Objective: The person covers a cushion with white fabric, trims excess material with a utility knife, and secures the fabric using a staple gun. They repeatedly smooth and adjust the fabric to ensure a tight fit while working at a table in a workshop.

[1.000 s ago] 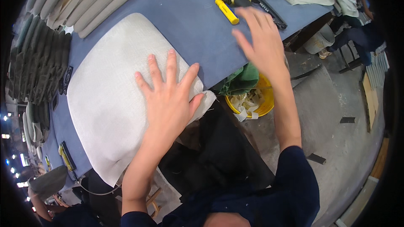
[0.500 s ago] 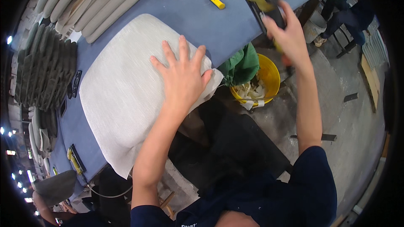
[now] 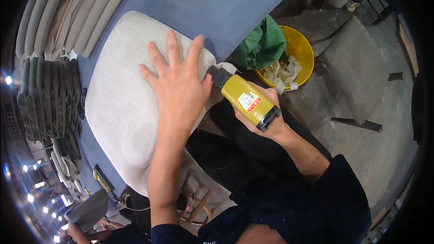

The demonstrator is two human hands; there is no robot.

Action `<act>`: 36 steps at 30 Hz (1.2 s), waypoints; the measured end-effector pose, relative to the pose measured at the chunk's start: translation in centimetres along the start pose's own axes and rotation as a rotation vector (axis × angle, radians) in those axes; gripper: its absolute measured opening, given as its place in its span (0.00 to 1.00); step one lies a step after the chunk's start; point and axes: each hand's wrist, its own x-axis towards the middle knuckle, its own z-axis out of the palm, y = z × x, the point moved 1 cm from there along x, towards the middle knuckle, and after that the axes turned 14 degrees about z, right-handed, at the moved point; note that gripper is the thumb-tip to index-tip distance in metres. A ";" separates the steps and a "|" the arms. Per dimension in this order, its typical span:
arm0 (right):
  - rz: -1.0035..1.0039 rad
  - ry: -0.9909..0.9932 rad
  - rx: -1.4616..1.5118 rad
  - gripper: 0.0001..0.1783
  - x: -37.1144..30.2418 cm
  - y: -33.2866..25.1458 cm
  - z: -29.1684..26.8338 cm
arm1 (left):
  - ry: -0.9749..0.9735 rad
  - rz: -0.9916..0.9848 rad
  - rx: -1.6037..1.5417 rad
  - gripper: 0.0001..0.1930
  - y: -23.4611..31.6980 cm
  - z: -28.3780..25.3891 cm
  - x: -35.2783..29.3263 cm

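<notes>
A pale, cloth-covered seat cushion (image 3: 120, 95) lies on the blue-grey table, overhanging its near edge. My left hand (image 3: 178, 86) rests on it, fingers spread and palm down, with the thumb by the cushion's right corner. In my right hand (image 3: 279, 129) is a yellow and black staple gun (image 3: 244, 97). Its dark nose meets the cushion's right edge, close to my left thumb, beside a loose frayed flap of cloth (image 3: 228, 68). The gun's body hides most of the right fingers and the handle.
Right of the table (image 3: 239, 7) stands a yellow bucket (image 3: 309, 56) of scraps, with green cloth (image 3: 262, 45) over its side. Grey padded panels (image 3: 86, 13) and a dark stack (image 3: 49, 97) line the left. Another staple gun (image 3: 103, 180) lies near a co-worker's arm (image 3: 77, 234).
My right hand has brought the staple gun from the upper right down to the cushion's right corner. My left hand stays spread on the cushion. The view has shifted.
</notes>
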 end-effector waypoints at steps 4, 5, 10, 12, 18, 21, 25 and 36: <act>0.087 -0.055 -0.030 0.25 0.4 -0.9 -0.8 | 0.006 0.028 0.013 0.39 0.0 0.4 0.0; 0.096 -0.037 -0.027 0.24 0.4 -1.0 -0.8 | 0.025 0.042 0.015 0.38 0.0 0.5 0.1; 0.151 -0.071 -0.027 0.24 0.4 -1.4 -1.4 | -0.038 0.017 -0.021 0.39 0.4 0.1 -0.2; 0.160 -0.139 -0.064 0.22 0.8 -0.6 -2.1 | -0.033 0.034 -0.039 0.39 0.4 -0.1 0.0; 0.067 -0.109 -0.081 0.21 1.4 2.1 -1.4 | 0.054 0.068 -0.024 0.35 0.2 -0.1 0.2; 0.011 -0.082 0.054 0.20 1.7 1.1 -0.8 | 0.063 0.072 0.016 0.34 -0.4 0.0 -0.2; -0.013 -0.049 0.109 0.18 1.3 0.7 -0.3 | 0.076 0.083 0.042 0.34 -0.8 0.1 -0.2; 0.004 -0.104 0.032 0.21 2.1 0.4 -1.3 | 0.084 0.049 -0.013 0.31 -0.4 0.4 -0.1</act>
